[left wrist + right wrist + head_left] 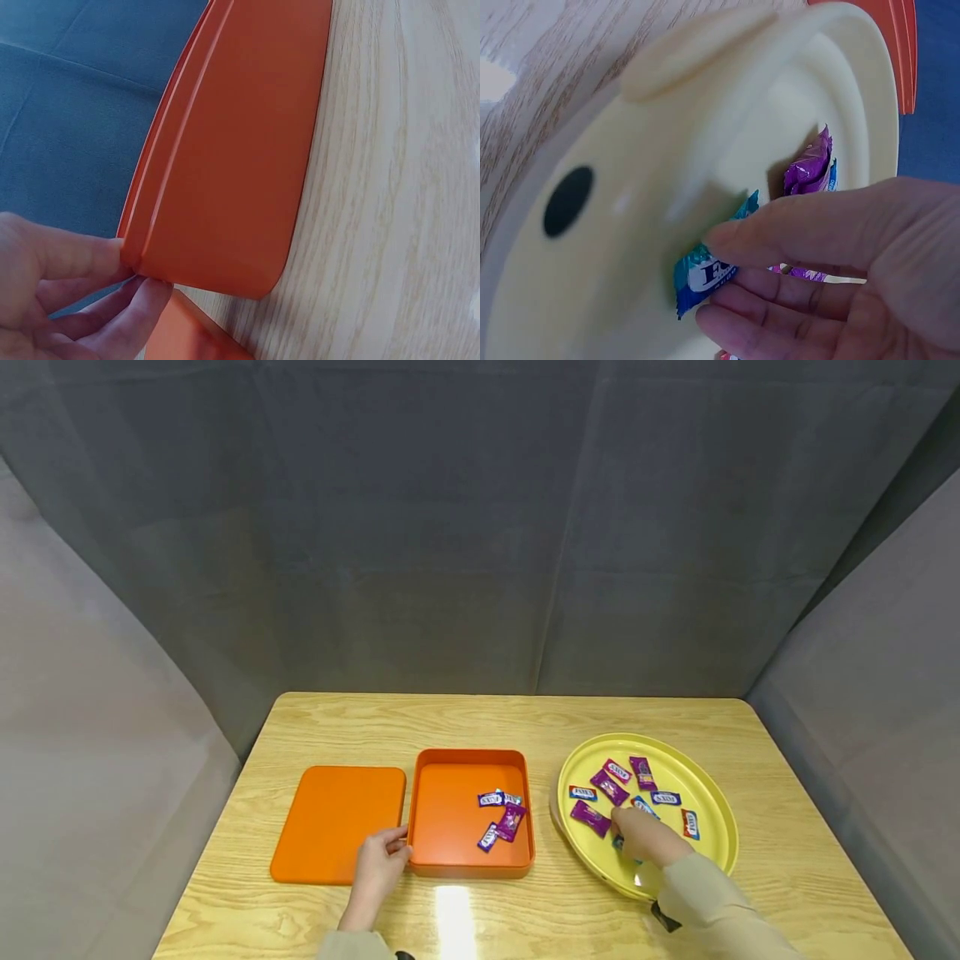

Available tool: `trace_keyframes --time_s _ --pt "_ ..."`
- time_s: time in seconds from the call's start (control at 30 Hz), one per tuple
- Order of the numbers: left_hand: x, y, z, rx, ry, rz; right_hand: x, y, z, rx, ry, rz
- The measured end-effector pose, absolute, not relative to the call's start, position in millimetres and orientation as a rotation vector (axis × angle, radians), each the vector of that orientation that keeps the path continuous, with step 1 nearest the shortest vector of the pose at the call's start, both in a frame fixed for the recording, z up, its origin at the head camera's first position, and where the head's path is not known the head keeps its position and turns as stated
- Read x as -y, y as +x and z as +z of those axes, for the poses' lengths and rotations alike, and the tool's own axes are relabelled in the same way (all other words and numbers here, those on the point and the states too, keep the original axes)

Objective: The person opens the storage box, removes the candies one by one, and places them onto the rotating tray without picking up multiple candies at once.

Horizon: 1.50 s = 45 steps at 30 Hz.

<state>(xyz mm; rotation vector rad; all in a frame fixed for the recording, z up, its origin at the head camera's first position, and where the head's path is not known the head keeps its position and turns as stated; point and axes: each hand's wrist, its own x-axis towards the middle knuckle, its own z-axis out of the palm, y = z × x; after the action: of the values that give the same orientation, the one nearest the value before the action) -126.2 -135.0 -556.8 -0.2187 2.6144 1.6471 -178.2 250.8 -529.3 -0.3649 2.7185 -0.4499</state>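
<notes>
My right hand [647, 837] reaches into the round yellow tray [708, 781]. In the right wrist view, its thumb and fingers pinch a teal-and-blue wrapped candy [706, 271] low over the tray surface. Around it lie purple wrapped candies, one of them [590, 818] just left of the hand, plus red and blue ones. My left hand [378, 864] holds the near left corner of a square orange box [450, 793], thumb and fingers at its rim. Inside the box's right half are a purple candy [511, 822] and several small white-and-blue ones [488, 837].
An orange lid [341, 822] lies flat on the wooden table [480, 722], left of the box. Grey cloth [420, 527] hangs behind the table and on both sides. Bright glare [453, 918] shows on the tabletop before the box.
</notes>
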Motion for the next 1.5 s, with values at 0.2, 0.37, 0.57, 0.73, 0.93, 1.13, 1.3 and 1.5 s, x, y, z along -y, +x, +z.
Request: trace_keyframes --time_s 0.2,0.37,0.57,0.73,0.93,1.13,1.3,1.5 --pt "134.6 -125.4 -555.9 -2.605 -0.230 1.651 -249.6 -176.6 -526.7 -2.718 -0.354 -0.453" --pt "134.8 -125.2 -554.9 -2.608 -0.222 1.651 -250.7 -179.3 -522.1 -2.689 -0.313 -0.470" --pt "135.0 -125.0 -555.6 -2.606 -0.234 1.653 -250.4 -191.7 -506.1 -2.782 -0.327 -0.399" --pt "135.4 -125.0 -554.7 -2.619 -0.235 1.646 -241.3 -202.9 -497.7 -2.945 -0.399 -0.384" --pt "134.9 -124.4 -554.4 -2.607 -0.221 1.664 -218.8 -212.7 -498.4 -3.061 -0.565 -0.395" --pt "135.1 -124.9 -556.2 -2.606 -0.220 1.660 -186.7 -221.2 -500.3 -3.038 -0.685 -0.402" --pt "135.0 -125.5 -555.9 -2.618 -0.217 1.655 -160.5 -227.3 -502.7 -2.976 -0.722 -0.389" --pt "135.2 -125.8 -555.8 -2.612 -0.228 1.659 -128.4 -232.4 -505.8 -2.921 -0.821 -0.352"
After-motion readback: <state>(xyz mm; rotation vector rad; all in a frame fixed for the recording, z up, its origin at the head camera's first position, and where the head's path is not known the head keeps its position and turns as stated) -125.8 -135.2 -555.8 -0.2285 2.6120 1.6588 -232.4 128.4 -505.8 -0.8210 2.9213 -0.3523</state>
